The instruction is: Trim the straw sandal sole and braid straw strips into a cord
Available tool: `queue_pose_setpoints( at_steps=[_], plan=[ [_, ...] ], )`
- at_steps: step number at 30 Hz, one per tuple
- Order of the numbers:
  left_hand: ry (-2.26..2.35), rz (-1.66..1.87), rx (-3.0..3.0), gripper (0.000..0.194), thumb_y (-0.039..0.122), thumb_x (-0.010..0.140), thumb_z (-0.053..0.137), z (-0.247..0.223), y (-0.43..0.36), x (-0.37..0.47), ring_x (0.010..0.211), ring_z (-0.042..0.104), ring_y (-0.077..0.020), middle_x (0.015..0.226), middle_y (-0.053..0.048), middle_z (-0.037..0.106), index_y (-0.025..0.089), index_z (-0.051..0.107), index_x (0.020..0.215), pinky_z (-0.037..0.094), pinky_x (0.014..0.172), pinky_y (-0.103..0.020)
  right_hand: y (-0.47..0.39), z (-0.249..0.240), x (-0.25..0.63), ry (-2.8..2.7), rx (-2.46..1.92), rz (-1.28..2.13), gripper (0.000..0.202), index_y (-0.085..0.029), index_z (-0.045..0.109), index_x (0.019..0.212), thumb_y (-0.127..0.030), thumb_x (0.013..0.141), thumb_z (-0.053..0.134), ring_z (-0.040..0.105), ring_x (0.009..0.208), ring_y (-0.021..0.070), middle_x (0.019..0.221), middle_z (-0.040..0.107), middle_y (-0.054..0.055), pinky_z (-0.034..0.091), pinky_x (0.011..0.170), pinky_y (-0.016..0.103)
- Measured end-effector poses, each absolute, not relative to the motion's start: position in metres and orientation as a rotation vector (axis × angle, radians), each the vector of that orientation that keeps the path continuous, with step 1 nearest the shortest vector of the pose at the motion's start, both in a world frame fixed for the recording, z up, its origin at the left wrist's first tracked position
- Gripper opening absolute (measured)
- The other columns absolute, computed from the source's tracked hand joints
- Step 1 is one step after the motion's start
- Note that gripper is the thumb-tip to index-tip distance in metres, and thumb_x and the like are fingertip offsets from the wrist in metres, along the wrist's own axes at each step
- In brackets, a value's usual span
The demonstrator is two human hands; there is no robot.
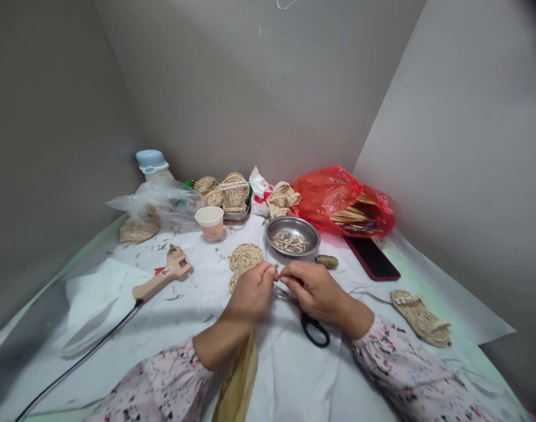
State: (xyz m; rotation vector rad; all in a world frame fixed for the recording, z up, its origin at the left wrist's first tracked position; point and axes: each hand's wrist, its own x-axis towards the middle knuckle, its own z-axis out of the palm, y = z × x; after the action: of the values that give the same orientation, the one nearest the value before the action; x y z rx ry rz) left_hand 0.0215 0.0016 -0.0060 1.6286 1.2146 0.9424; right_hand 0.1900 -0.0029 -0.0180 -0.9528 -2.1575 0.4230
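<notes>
As we worked low over the white-covered counter [294,381], our two hands met almost fingertip to fingertip. With the fingers of our left hand [253,292] we pinched a small straw tip [275,266], which poked up just above the thumb. Our right hand [315,287] was close beside it, thumb and forefinger pressed together; whatever lay between them was too small to tell. A long straw strip [241,381] ran down below our left wrist toward the near edge.

We had a coiled straw piece [246,257] lying flat just behind our left hand, its lower part hidden by the knuckles. Black-handled scissors [306,318] lay partly under our right hand. Beyond our hands we had a metal bowl [312,237] of straw scraps, with a thread spool [327,261] beside it. To our left lay a glue gun [166,272]; to our right, a phone [373,259] and a woven straw piece [421,318].
</notes>
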Motion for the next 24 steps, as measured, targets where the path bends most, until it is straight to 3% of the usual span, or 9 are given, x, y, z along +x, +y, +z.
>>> queue_pose_setpoints(
  at_steps=[5,9,17,24],
  plan=[
    [1.304,0.742,1.874,0.024,0.028,0.084,0.04,-0.012,0.007,0.021,0.065,0.05,-0.0183,0.062,-0.001,0.053,0.021,0.047,0.062,0.033,0.063,-0.028,-0.004,-0.018,0.191,-2.177,-0.898,0.277,0.011,-0.018,0.059,0.086,-0.02,0.09,0.049,0.051,0.068,0.015,0.073,0.057,0.003,0.038,0.064,0.027],
    [1.182,0.492,2.0,0.023,0.026,0.085,0.036,-0.012,0.003,0.023,0.07,0.054,-0.0185,0.07,-0.002,0.059,0.02,0.051,0.069,0.035,0.067,-0.028,0.0,-0.022,0.192,-2.082,-0.933,0.418,0.011,-0.018,0.057,0.082,-0.018,0.089,0.049,0.051,0.068,0.0138,0.074,0.057,0.002,0.039,0.064,0.026],
    [1.045,0.693,1.917,0.025,0.033,0.085,0.036,0.003,-0.002,0.022,0.062,0.045,-0.0147,0.059,0.003,0.045,0.02,0.047,0.067,0.033,0.06,-0.024,0.009,-0.029,0.2,-1.86,-1.073,0.809,0.016,-0.018,0.057,0.084,-0.03,0.092,0.049,0.05,0.068,0.0125,0.072,0.055,-0.001,0.04,0.064,0.024],
    [1.225,0.907,1.789,0.027,0.035,0.085,0.036,-0.006,0.002,0.02,0.058,0.044,-0.0161,0.053,0.003,0.042,0.021,0.045,0.063,0.033,0.056,-0.025,0.001,-0.023,0.191,-2.122,-0.995,0.488,0.015,-0.018,0.054,0.077,-0.019,0.091,0.048,0.05,0.066,0.0121,0.071,0.055,0.0,0.037,0.063,0.024]
  ],
)
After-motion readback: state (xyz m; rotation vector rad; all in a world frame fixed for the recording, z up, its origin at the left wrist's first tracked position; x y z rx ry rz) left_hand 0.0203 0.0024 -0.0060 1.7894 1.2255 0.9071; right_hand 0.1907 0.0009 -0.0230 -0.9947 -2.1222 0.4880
